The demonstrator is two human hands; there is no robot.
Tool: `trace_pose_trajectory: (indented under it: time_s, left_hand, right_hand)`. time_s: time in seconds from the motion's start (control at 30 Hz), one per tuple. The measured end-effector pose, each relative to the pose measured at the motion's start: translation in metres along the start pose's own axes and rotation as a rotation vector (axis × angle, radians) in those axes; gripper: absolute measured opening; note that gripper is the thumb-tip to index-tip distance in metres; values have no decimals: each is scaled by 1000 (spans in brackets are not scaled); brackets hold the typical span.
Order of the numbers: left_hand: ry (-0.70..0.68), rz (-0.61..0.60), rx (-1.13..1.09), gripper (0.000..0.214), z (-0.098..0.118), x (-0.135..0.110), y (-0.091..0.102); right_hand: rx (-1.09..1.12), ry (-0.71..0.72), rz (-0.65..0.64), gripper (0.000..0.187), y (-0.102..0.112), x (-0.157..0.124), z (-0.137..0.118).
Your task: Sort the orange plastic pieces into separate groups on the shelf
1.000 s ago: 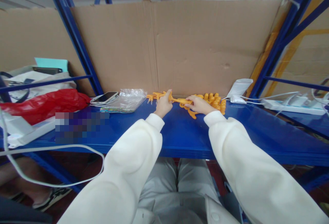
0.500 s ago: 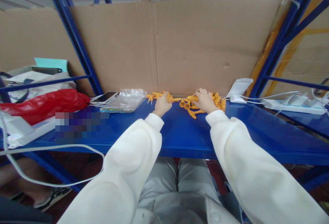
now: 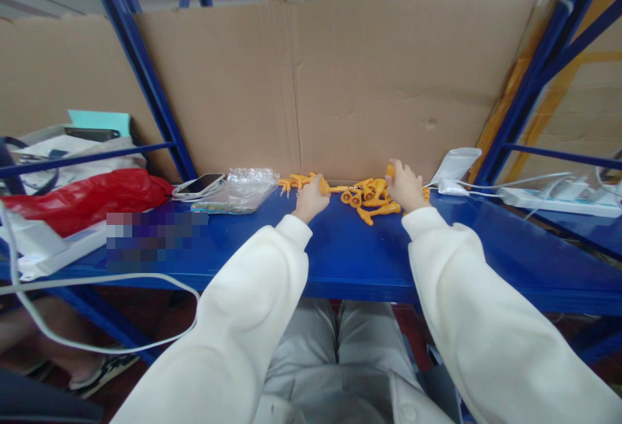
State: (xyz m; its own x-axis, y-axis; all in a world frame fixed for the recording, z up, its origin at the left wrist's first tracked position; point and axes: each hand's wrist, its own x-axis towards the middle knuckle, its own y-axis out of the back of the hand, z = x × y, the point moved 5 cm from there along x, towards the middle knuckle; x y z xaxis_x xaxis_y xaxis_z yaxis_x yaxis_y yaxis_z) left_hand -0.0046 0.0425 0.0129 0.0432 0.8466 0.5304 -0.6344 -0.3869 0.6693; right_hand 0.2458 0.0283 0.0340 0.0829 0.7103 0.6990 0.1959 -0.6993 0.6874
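Note:
Several yellow-orange plastic pieces, some hollow-ended and some branching like small hands, form a pile (image 3: pixel 372 198) at the back of the blue shelf. Left of them, my left hand (image 3: pixel 311 200) is closed around a yellow plastic piece (image 3: pixel 324 185) that partly shows past the fingers. My right hand (image 3: pixel 407 185) is at the pile's right side, its fingers pinching another yellow piece (image 3: pixel 390 170) a little above the others. Beyond my left hand lies a small row of yellow pieces (image 3: pixel 295 181) with thin metal chains hanging from them. My right hand hides part of the pile.
A clear plastic bag (image 3: pixel 245 190) and a phone (image 3: pixel 206 183) lie to the left, beside a red plastic bag (image 3: pixel 97 197). White power strips (image 3: pixel 558 198) and cables sit at both sides. A cardboard sheet (image 3: pixel 359 87) closes off the back, between blue posts.
My right hand has moved right and slightly up with a yellow piece in its fingers, uncovering more of the pile. My left hand has barely shifted.

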Motion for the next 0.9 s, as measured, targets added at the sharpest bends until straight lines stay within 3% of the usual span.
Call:
trace_pose_trajectory:
  time_s: [0.13,0.33,0.47,0.57,0.8,0.9]
  left_hand:
    - [46,-26,72,60,4,-3,2]
    - [50,-40,123,58,6,-5,4]
    - [48,-47,128,58,6,-6,5]
    - [55,-55,119,57,6,-6,7]
    - [55,-88,122,57,6,-6,7]
    - [39,-55,111,56,3,-3,5]
  right_hand:
    - [3,-99,-23,39,10,3,19]
    - [23,-255,-52,43,24,4,57]
    - [63,-341,-46,32,39,1,74]
    - [82,-400,-32,28,51,-3,78]
    - [-83,-475,-238,29,58,-13,68]
    - [-143,-509,-256,33,61,-15,69]
